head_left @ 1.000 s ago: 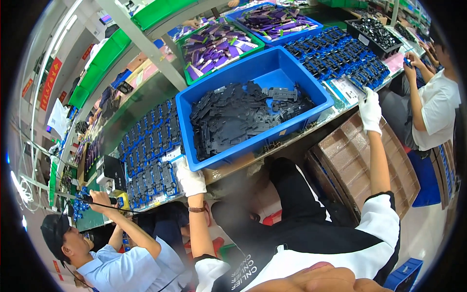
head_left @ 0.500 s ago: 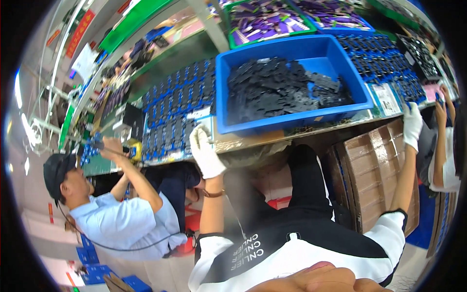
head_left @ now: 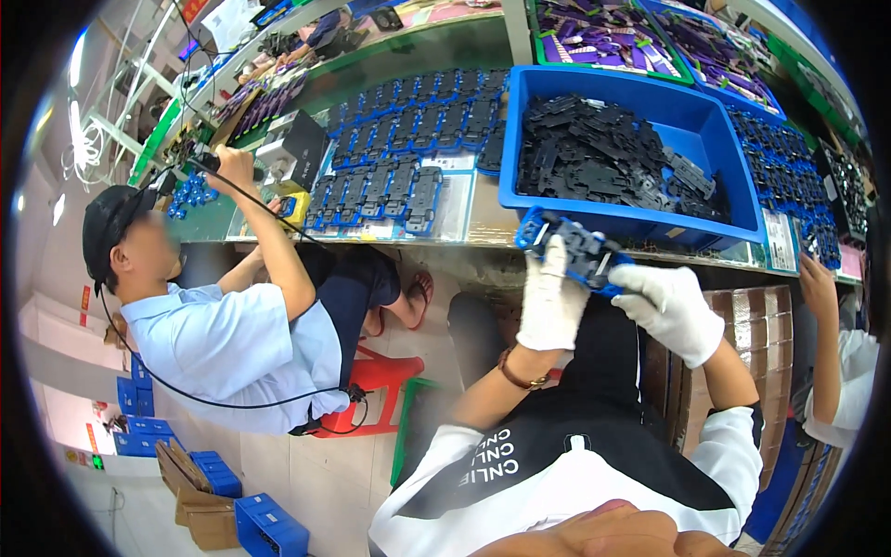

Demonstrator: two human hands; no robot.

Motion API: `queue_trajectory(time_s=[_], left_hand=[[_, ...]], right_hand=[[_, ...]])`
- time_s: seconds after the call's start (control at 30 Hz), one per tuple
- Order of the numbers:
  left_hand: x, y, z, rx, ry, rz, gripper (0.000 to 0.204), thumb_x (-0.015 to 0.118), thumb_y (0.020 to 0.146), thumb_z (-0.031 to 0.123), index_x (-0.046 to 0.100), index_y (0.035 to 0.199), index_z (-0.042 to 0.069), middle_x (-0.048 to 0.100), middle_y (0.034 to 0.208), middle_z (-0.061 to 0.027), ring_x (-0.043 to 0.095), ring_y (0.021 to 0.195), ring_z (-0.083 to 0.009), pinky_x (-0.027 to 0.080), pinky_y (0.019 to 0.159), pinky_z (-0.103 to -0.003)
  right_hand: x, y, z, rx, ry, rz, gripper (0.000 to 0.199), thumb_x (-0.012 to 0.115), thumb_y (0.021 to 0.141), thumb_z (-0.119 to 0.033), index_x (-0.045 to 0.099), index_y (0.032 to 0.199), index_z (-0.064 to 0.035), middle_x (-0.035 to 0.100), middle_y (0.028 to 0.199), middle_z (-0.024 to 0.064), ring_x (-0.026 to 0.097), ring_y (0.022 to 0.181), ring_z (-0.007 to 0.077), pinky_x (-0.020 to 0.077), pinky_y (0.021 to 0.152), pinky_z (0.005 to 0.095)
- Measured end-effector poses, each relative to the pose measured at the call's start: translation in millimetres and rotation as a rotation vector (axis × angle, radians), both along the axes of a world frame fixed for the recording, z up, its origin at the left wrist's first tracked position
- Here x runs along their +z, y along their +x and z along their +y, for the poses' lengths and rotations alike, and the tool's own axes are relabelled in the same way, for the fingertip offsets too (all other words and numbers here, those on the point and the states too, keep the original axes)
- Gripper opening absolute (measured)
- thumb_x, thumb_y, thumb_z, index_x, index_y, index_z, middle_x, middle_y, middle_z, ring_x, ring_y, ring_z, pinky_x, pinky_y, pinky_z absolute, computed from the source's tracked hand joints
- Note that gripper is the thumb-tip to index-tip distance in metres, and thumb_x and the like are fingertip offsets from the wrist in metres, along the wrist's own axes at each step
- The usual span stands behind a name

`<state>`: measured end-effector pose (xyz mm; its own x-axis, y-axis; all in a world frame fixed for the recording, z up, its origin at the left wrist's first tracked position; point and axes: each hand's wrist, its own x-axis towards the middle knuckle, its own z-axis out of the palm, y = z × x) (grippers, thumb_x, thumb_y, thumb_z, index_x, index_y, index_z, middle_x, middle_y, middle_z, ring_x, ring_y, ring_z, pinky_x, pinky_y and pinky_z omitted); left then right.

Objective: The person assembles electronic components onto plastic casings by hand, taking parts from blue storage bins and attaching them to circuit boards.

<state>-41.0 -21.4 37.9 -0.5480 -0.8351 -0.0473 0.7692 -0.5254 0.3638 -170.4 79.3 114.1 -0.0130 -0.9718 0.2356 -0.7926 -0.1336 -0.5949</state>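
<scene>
In front of the blue bin, I hold a blue-and-black plastic assembly point(head_left: 577, 249) shaped like a toy car chassis, tilted above the table's near edge. My left hand point(head_left: 554, 302), in a white glove, is closed round its left part from below. My right hand point(head_left: 673, 311), also gloved, grips its right end with the fingers and thumb. Just behind it, the blue bin point(head_left: 631, 218) contains a heap of loose black plastic plates point(head_left: 594, 153). Rows of similar blue-and-black assemblies point(head_left: 376, 190) lie on the table to the left of the bin.
More rows of assemblies point(head_left: 784, 162) lie right of the bin. Trays of purple parts point(head_left: 608, 42) stand behind. A co-worker in a light blue shirt point(head_left: 232, 348) sits at the left; another person's arm point(head_left: 821, 306) reaches in at the right. Brown cartons point(head_left: 752, 371) stand below the table.
My hands were far apart, one near each group of rows. They have come together before the bin, now holding the assembly. The view has swung, shifting the bin rightward.
</scene>
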Motion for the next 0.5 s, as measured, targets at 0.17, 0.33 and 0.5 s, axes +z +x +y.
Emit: queue_trajectory(time_s=[0.17,0.33,0.5], left_hand=[[-11.9,44.5,-16.5,0.076,0.103,0.015,0.037,0.059,0.093,0.031,0.05,0.122,0.009,0.059,0.116,-0.0083,0.056,0.11,-0.0264,0.044,0.1,-0.049],[-22.1,54.1,-15.9,-0.042,0.245,0.009,0.035,0.056,0.095,0.029,0.049,0.126,0.014,0.059,0.117,-0.0076,0.057,0.11,-0.0261,0.045,0.098,-0.05],[-14.1,67.4,-11.6,-0.115,0.21,0.021,0.036,0.056,0.096,0.025,0.047,0.13,0.019,0.057,0.121,-0.0074,0.058,0.109,-0.0264,0.047,0.096,-0.047]], right_hand=[[5.7,-34.8,-92.1,-0.248,-0.241,0.467,0.022,0.068,0.08,-0.017,0.064,0.097,-0.0043,0.065,0.087,0.0162,0.065,0.082,0.0322,0.0516,0.074,0.0393],[-45.4,-116.7,-163.5,-0.36,0.025,0.713,0.014,0.062,0.083,-0.021,0.068,0.086,-0.0086,0.067,0.081,0.0158,0.066,0.079,0.0328,0.0532,0.07,0.0415],[-32.1,-115.7,-163.5,-0.421,-0.125,0.657,0.018,0.061,0.086,-0.025,0.067,0.087,-0.008,0.067,0.081,0.0135,0.066,0.08,0.0314,0.0525,0.07,0.04]])
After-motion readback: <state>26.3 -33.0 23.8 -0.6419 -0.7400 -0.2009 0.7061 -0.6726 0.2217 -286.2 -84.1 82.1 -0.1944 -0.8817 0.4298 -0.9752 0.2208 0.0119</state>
